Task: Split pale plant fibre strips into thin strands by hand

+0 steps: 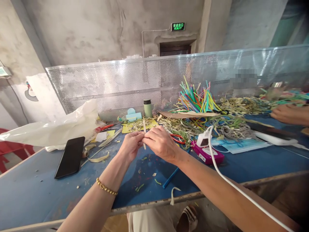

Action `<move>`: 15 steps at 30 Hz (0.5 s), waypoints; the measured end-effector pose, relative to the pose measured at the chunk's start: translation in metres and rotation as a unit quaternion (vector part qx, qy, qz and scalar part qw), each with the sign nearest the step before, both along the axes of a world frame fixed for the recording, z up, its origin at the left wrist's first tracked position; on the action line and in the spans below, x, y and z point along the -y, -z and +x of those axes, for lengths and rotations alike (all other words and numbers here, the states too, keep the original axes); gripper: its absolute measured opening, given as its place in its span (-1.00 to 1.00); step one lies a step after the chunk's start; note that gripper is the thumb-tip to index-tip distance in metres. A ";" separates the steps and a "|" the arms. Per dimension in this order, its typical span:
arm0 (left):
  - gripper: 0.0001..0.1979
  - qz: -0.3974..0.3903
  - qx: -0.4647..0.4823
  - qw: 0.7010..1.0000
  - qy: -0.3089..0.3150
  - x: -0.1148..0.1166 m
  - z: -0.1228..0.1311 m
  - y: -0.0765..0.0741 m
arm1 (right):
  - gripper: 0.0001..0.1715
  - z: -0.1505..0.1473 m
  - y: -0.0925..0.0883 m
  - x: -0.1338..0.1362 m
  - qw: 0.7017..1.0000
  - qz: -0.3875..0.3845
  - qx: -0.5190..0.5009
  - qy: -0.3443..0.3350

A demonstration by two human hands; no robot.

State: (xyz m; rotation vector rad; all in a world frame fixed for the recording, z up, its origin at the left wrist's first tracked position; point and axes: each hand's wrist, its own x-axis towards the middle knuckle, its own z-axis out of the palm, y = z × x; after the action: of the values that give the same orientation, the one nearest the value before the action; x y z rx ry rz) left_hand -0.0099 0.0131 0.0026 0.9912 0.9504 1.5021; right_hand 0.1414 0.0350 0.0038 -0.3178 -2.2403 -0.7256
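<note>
Both my hands meet above the blue table, pinching a thin pale strip that stands upright between them. My left hand, with a gold bracelet on its wrist, grips the strip's lower part with closed fingers. My right hand closes on it from the right. Small green and pale scraps lie on the table below the hands. A blue straw lies just under my right forearm.
A black phone lies at left beside a white plastic bag. Red scissors, a pink device with a white cable, a green bottle, coloured strips and tangled fibres fill the back right. Another person's hand rests far right.
</note>
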 end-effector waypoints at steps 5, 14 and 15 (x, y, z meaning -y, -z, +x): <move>-0.85 0.009 0.012 1.000 0.022 0.003 0.002 -0.004 | -0.84 0.000 0.003 -0.008 0.980 -0.129 -0.151 -0.014; -0.85 0.024 -0.018 0.997 0.070 0.007 0.002 -0.007 | -0.87 -0.001 0.000 -0.014 0.907 -0.343 -0.243 -0.006; -0.85 0.025 -0.021 0.997 0.073 0.008 0.002 -0.007 | -0.88 -0.001 0.000 -0.014 0.897 -0.369 -0.243 -0.009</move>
State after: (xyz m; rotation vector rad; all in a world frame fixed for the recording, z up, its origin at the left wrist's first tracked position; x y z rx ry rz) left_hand -0.0078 0.0055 0.0101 1.1077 0.8548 1.3944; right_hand 0.1401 0.0486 0.0038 -0.7477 -1.9290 0.2473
